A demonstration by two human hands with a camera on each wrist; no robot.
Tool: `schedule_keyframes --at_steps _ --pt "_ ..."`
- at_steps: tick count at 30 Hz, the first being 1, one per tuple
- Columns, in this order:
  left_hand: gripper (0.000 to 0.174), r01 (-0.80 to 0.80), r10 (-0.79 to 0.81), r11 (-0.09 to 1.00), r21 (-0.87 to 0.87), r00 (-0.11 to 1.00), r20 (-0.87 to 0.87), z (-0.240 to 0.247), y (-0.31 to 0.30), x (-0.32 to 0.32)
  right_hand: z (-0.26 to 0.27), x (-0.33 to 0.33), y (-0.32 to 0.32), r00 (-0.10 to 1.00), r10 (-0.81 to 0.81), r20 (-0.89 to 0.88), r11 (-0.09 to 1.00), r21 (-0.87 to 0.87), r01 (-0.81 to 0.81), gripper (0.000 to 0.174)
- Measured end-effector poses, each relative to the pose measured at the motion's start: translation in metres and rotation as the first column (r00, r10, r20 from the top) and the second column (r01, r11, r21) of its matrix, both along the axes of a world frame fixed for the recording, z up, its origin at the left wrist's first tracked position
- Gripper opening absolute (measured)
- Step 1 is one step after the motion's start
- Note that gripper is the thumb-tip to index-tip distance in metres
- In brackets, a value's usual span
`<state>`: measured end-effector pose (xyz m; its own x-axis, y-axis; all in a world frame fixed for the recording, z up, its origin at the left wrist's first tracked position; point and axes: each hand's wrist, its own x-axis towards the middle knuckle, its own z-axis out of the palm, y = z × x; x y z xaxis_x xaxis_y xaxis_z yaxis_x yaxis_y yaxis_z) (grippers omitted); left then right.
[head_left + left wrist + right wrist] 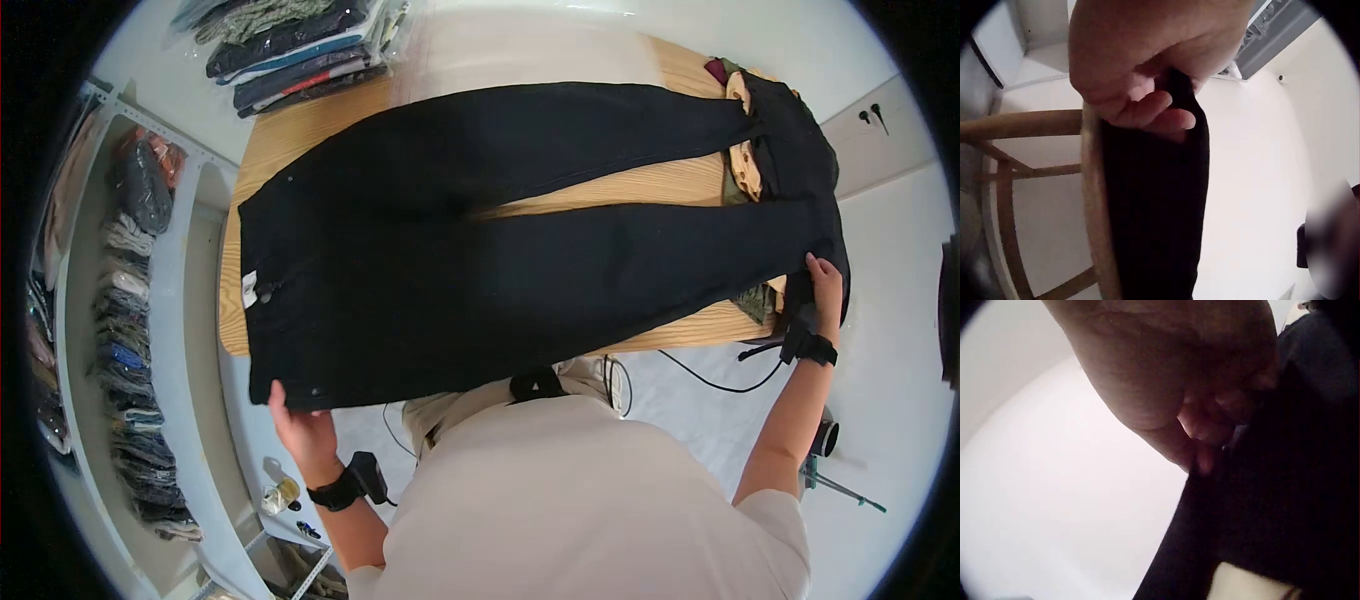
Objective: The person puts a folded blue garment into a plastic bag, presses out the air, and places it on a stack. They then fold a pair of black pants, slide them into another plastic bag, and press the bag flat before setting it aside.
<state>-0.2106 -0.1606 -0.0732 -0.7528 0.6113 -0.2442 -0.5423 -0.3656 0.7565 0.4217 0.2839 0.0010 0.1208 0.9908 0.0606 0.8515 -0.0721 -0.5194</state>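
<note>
"What's nearest?"

"A person in a pale top (590,500), with a black band (340,492) on the left wrist and a dark one (818,350) on the right."

"And the hands? Together?"

"No, well apart. The left hand (305,435) pinches the near corner of the trousers (400,250) at the waist; its wrist view shows the fingers curled on black cloth. The right hand (827,290) grips black cloth too, near the end of the near leg."

"Which bit exactly?"

"I can't tell; black on black hides the hem there."

"Where are the trousers?"

"Laid flat across the wooden table (640,185), waist to the left, legs to the right. The waist edge near the left hand reaches past the table's near side. A white label (249,289) shows at the waist."

"What's under the leg ends?"

"A pile (745,172) of clothes, with tan, green and black cloth in it, at the table's right end."

"Farther off?"

"A stack (300,75) of folded clothes, some in clear plastic, on the far left corner. Off to the left, a shelf (205,400) holds bagged clothes (130,370)."
</note>
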Motion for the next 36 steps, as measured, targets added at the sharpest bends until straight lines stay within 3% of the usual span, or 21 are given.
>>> schedule_keyframes --at_steps 1,2,4,5,6,7,9,11,12,15,16,18,20,24,26,28,30,31,33,34,36 --pt "0.032 -0.065 0.065 0.998 0.014 0.998 -0.018 0.003 0.001 0.0 0.002 0.001 -0.002 0.956 -0.072 -0.283 0.997 -0.022 0.068 0.027" --pt "0.034 -0.118 0.118 0.993 0.01 0.992 -0.047 0.028 0.014 0.013 0.005 0.005 -0.002 0.959 -0.075 -0.275 0.997 -0.009 0.075 0.027" --pt "0.037 0.238 -0.215 0.899 0.367 0.971 -0.102 0.023 0.002 -0.004 0.012 0.014 -0.002 0.484 -0.044 -0.874 0.994 0.01 0.109 0.02" --pt "0.038 0.349 -0.321 0.811 0.469 0.936 -0.143 0.024 0.002 -0.005 0.03 -0.012 -0.011 0.379 0.002 -0.925 0.98 0.077 0.182 0.019" --pt "0.037 -0.083 0.126 0.968 0.238 0.977 -0.17 0.048 0.019 0.015 0.038 -0.007 -0.007 0.386 0.009 -0.922 0.978 0.088 0.189 0.019" --pt "0.037 -0.535 0.517 0.844 0.024 0.802 -0.299 0.068 0.033 0.029 0.046 0.0 -0.001 0.299 0.092 -0.95 0.982 0.136 0.131 0.02" --pt "0.04 -0.549 0.515 0.836 0.003 0.784 -0.347 0.093 0.047 0.036 0.064 0.004 0.01 0.156 0.214 -0.964 0.974 0.223 0.039 0.023" --pt "0.033 -0.271 0.298 0.94 0.206 0.948 -0.113 0.093 0.038 0.011 0.084 -0.012 0.021 0.15 0.273 -0.95 0.957 0.284 0.057 0.024" --pt "0.033 -0.263 0.291 0.94 0.216 0.95 -0.109 0.086 0.03 -0.01 0.091 -0.025 0.028 0.138 0.325 -0.936 0.939 0.336 0.067 0.024" --pt "0.015 0.135 -0.149 0.72 0.681 0.988 -0.038 0.05 0.023 -0.067 0.098 -0.081 0.063 0.278 0.331 -0.902 0.896 0.393 0.207 0.023" --pt "0.014 -0.164 0.056 0.795 0.584 0.979 0.198 0.054 0.036 -0.066 0.091 -0.096 0.079 0.358 0.321 -0.877 0.877 0.418 0.237 0.022" --pt "0.015 -0.094 0.028 0.875 0.476 0.989 0.143 0.055 0.062 -0.065 0.08 -0.138 0.11 0.383 0.209 -0.9 0.878 0.346 0.331 0.021" --pt "0.024 -0.25 0.216 0.912 0.326 0.967 0.136 0.045 0.084 -0.067 0.049 -0.16 0.146 0.351 0.16 -0.923 0.914 0.273 0.301 0.021" --pt "0.038 -0.211 0.196 0.951 0.228 0.977 0.087 0.041 0.104 -0.059 0.009 -0.202 0.163 0.499 0.074 -0.863 0.997 0.082 -0.006 0.019" --pt "0.041 -0.17 0.174 0.983 0.07 0.983 -0.052 0.052 0.105 -0.042 -0.015 -0.2 0.175 0.726 0.053 -0.686 0.991 -0.056 -0.125 0.021" --pt "0.041 -0.128 0.129 0.992 0.021 0.971 -0.202 0.062 0.094 -0.024 -0.031 -0.197 0.179 0.779 0.042 -0.626 0.987 -0.094 -0.129 0.016" --pt "0.04 -0.346 0.011 0.897 -0.276 0.641 -0.767 0.071 0.084 -0.004 -0.046 -0.186 0.188 0.737 0.041 -0.675 0.999 0.028 -0.03 0.016" --pt "0.04 -0.335 0.005 0.9 -0.278 0.646 -0.764 0.07 0.077 -0.003 -0.056 -0.179 0.195 0.741 0.033 -0.671 0.999 0.028 -0.02 0.016" --pt "0.042 -0.593 -0.096 0.717 -0.367 0.437 -0.894 0.063 0.063 -0.007 -0.068 -0.165 0.207 0.929 -0.236 -0.284 0.901 0.294 0.319 0.018" --pt "0.042 -0.582 -0.101 0.724 -0.37 0.441 -0.892 0.057 0.06 -0.011 -0.065 -0.161 0.204 0.928 -0.247 -0.279 0.897 0.297 0.328 0.018" --pt "0.046 -0.748 -0.151 0.5 -0.436 0.421 -0.895 0.044 0.056 -0.021 -0.03 -0.187 0.171 0.886 -0.328 -0.327 0.941 -0.034 0.335 0.029"
